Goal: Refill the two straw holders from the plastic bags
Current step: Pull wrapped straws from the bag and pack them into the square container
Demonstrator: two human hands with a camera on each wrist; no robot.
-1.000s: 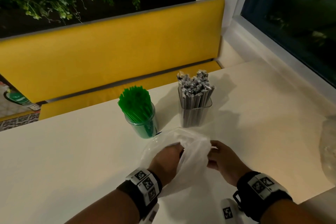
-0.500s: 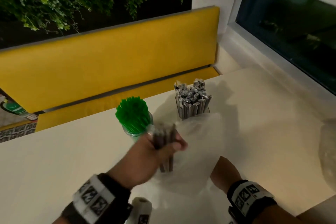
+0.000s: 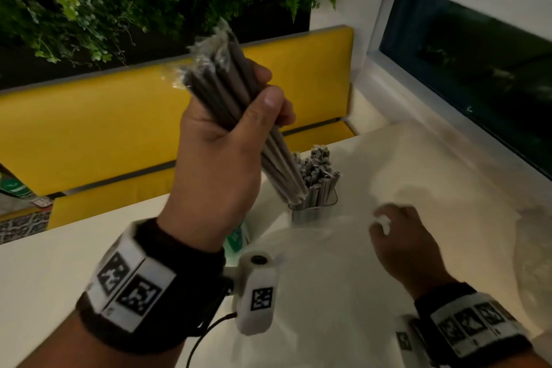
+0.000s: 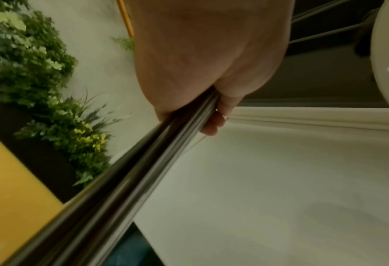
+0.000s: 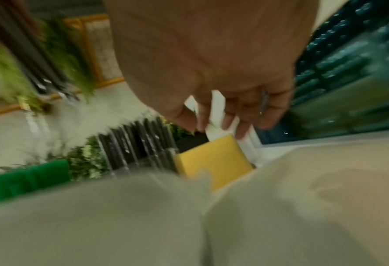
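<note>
My left hand [image 3: 265, 98] is raised above the table and grips a bundle of grey wrapped straws [image 3: 221, 81], tilted, its lower ends just above the clear holder of grey straws [image 3: 316, 209]. In the left wrist view the bundle [image 4: 125, 180] runs out from under my curled fingers [image 4: 214, 124]. Only a sliver of the green straw holder [image 3: 237, 237] shows behind my left wrist; its green straws [image 5: 27, 178] appear in the right wrist view. My right hand [image 3: 385, 224] is low over the table, pinching the limp translucent plastic bag [image 3: 313, 263].
A second crumpled plastic bag [image 3: 534, 248] lies at the right edge of the white table [image 3: 59, 272]. Behind the table stand a yellow bench [image 3: 104, 128] and plants; a dark window [image 3: 478, 69] runs along the right.
My left hand pulled the grey straw bundle out of the bag and lifted it high, towards the grey straw holder. My right hand stayed low with the bag, which went slack.
</note>
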